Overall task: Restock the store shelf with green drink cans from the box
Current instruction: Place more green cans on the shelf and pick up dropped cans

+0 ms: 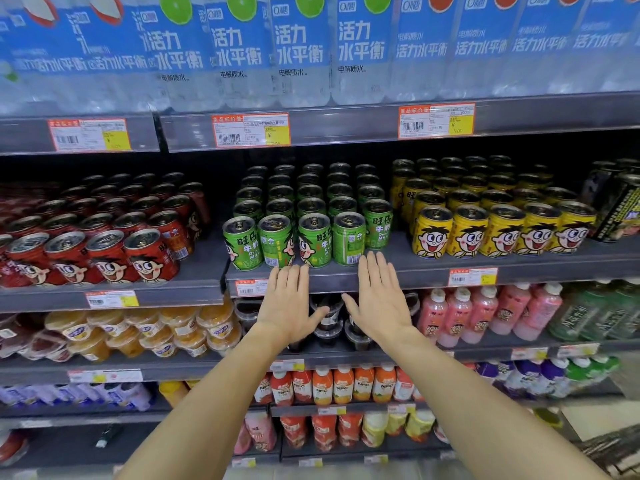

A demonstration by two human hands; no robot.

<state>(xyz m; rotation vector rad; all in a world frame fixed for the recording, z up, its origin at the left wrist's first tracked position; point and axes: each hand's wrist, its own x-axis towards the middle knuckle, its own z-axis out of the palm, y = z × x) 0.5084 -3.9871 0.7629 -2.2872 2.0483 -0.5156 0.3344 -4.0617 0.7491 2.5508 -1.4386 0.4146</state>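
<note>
Green drink cans (313, 216) fill the middle of the grey shelf (398, 268), near the frame's centre, standing upright in five columns that run back into the dark. The front row holds four cans, since the rightmost column starts one place further back; behind it I count roughly five more rows, the hindmost too dim to be sure. To the cans' 9 o'clock sit red cans (104, 233), four across the front with several rows behind and the left edge blurred. To their 3 o'clock stand yellow cans (498, 213), five across the front. Further toward 3 o'clock are dark cans (620, 206), their number unclear.

Both hands are raised flat, fingers straight and together, thumbs spread toward each other, gripping nothing. The left hand (289, 303) has its fingertips at the shelf's front edge, just below the second front can from the left. The right hand (379, 299) reaches a little further, fingertips on the shelf at the base of the fourth front can; whether they touch the can I cannot tell.

At 12 o'clock, the shelf above carries large water bottles (298, 50) with blue labels, about ten visible. Three price tags (251, 130) hang on that shelf's rail. At 5 o'clock stand pink bottles (485, 313), about five, and at 6 o'clock orange bottles (343, 382), about six.
</note>
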